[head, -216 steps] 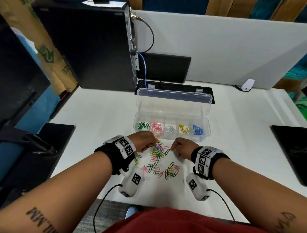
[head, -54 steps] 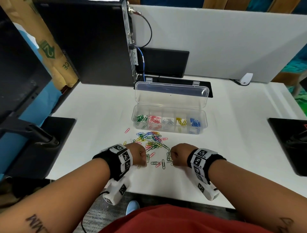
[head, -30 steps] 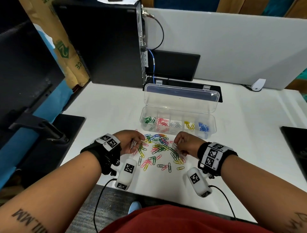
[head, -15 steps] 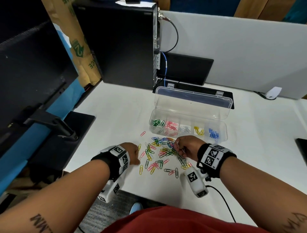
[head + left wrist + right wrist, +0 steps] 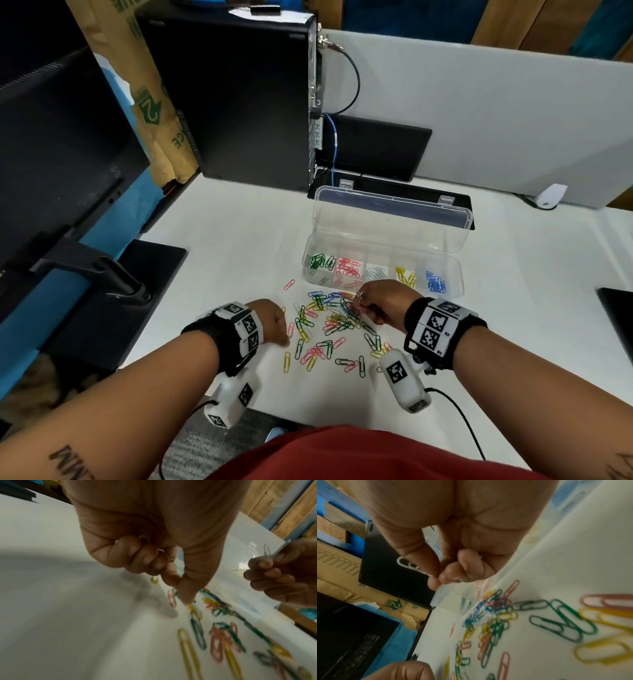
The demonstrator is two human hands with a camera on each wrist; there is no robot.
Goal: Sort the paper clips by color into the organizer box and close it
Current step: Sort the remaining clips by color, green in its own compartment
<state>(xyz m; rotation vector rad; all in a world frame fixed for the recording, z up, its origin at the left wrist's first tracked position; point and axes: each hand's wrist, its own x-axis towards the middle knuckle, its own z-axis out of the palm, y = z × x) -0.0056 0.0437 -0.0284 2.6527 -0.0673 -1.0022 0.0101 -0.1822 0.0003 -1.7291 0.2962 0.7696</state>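
The right hand [image 5: 383,303] is held just above the far right part of the clip pile [image 5: 329,325]. Its fingers are curled, and white clips [image 5: 409,565] are pinched between thumb and fingertips; the clip ends project past the thumb. More wire is seen inside the curled fingers in the right wrist view.

The left hand [image 5: 272,320] is placed at the near left edge of the pile. Its three outer fingers are curled into the palm, and a pale clip [image 5: 145,539] is trapped under them. The index finger [image 5: 171,578] and thumb are extended down toward the table [image 5: 222,240], with the thumb tip at a pink clip [image 5: 172,599]. Whether the clip is touched cannot be told, as the view is blurred.

The two hands are held apart, with the pile between them.

The box [image 5: 383,270] is set just beyond the pile, near the right hand. Its lid [image 5: 390,219] is raised upright at the far side. Five compartments are filled, from left to right, with green, pink, white, yellow and blue clips. One pink clip [image 5: 289,284] lies alone, left of the box.

A green recycling mark with the numeral "2" is printed on the brown cardboard [image 5: 150,106] at far left. Black-and-white square markers are carried on both wristbands; "R2" and "R1" can be read on the right one [image 5: 435,329].
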